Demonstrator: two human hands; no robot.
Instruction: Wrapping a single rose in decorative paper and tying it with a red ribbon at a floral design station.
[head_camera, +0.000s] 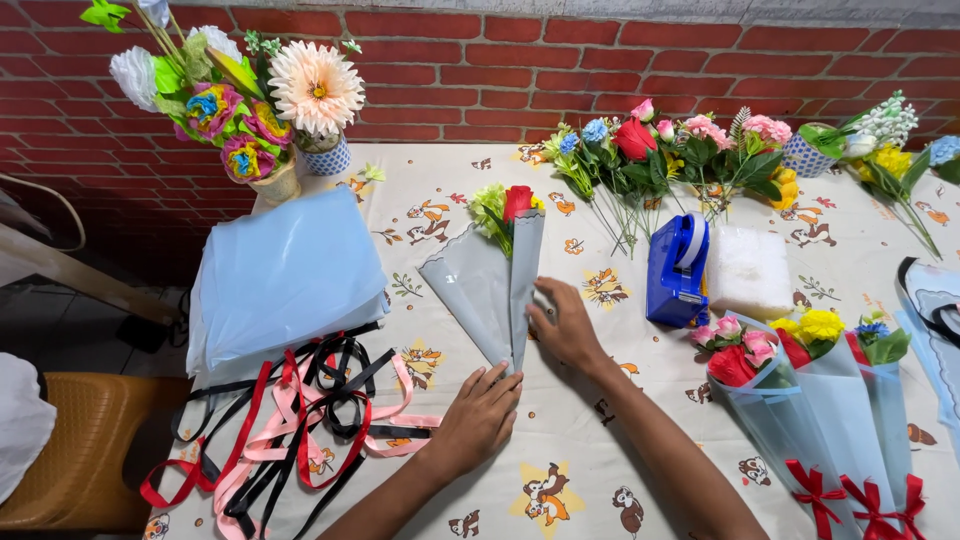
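A small bouquet (497, 270), a red rose with greenish flowers wrapped in a cone of pale grey-blue paper, lay flat on the table (560, 430) between two bare hands. The left hand (480, 415) rested just below the cone's narrow tip, palm down with fingers extended and open, fingertips touching the paper's lower end. The right hand (567, 325) pressed flat on the right edge of the wrap, fingers spread along the folded flap, gripping nothing. The bouquet's long axis ran nearly straight away from the person, leaning slightly right, with the blooms pointing toward the far wall and the pointed tip toward the person. The table wore a cream cloth printed with cartoon chipmunks and stars. To the left lay a stack of pale blue wrapping sheets (285, 275) and a tangle of red, pink and black ribbons (300, 420). To the right stood a blue tape dispenser (678, 270) beside a white foam-like block (748, 270), and further right three finished bouquets (810, 400) tied with red bows. Loose artificial flowers (665, 150) lay along the far edge, and pots of paper flowers (240, 100) stood at the far left. A red brick wall (500, 70) rose behind, and a brown plastic chair (90, 440) sat at the left.
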